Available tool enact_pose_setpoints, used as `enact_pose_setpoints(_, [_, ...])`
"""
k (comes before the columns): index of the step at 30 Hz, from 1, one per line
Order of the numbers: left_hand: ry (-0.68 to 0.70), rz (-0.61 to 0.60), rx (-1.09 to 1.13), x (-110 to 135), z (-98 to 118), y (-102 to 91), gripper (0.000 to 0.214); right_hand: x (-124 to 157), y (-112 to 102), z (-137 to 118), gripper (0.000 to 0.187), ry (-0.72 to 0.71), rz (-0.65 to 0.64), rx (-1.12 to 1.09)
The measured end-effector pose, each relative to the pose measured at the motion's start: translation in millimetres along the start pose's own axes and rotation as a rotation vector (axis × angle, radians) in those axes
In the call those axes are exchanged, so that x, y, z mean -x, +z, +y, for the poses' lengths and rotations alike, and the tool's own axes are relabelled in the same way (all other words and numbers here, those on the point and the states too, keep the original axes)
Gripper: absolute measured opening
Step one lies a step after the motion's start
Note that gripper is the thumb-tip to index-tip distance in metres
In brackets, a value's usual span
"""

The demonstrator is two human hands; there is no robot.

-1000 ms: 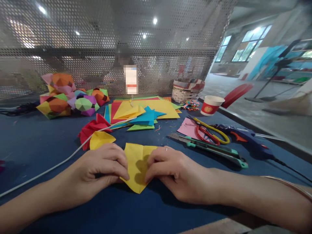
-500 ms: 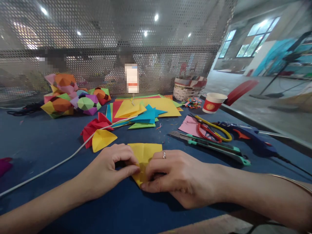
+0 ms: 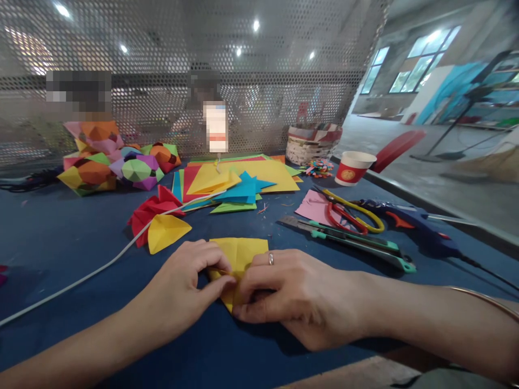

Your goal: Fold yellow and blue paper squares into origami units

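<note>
A creased piece of yellow paper lies on the dark blue table between my hands, its lower end folded to a point. My left hand pinches the paper's left edge between thumb and fingers. On the right side, my right hand, with a ring on one finger, grips the paper near its lower tip; the curled fingers hide part of it. Up and left of my left hand sit a folded yellow paper piece and red folded paper pieces, crossed by a white cord.
Behind is a stack of coloured paper. To the right lie a utility knife, scissors, pink paper and a blue glue gun. Farther back stand a paper cup, a woven basket and folded paper balls.
The left edge of the yellow paper has lifted slightly at my left fingers. My right hand has hardly moved. The whole view has shifted a little.
</note>
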State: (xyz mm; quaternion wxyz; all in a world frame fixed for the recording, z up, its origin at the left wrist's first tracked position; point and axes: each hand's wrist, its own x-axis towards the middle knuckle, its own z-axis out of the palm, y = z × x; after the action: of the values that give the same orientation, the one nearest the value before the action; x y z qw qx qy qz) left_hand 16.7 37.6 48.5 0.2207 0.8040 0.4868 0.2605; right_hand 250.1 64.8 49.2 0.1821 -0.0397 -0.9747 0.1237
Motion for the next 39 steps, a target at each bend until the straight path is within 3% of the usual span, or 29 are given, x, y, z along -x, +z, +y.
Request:
enact_pose_setpoints(6, [0.017,0.010,-0.001,-0.1,-2.2,2.1,0.015,0.6,1.4,1.9,0.032,-0.013,0.105,-0.121])
enact_pose_setpoints(23, [0.046,0.035,-0.007,1.0,-3.2,5.4,0.015,0.5,-0.6,-0.7,0.036,-0.001,0.076,-0.130])
enact_pose_setpoints(29, [0.048,0.029,-0.017,0.8,-1.6,3.5,0.011,-2.0,-1.0,-2.9,0.040,0.068,0.156,-0.201])
enact_pose_setpoints(35, [0.053,0.034,-0.019,1.1,-2.6,4.5,0.010,-4.3,-3.4,-8.1,0.044,0.107,-0.035,-0.072])
enact_pose_setpoints(39, [0.057,0.025,-0.018,1.2,-2.2,5.6,0.011,-5.2,-3.4,-10.2,0.043,0.113,-0.079,-0.051])
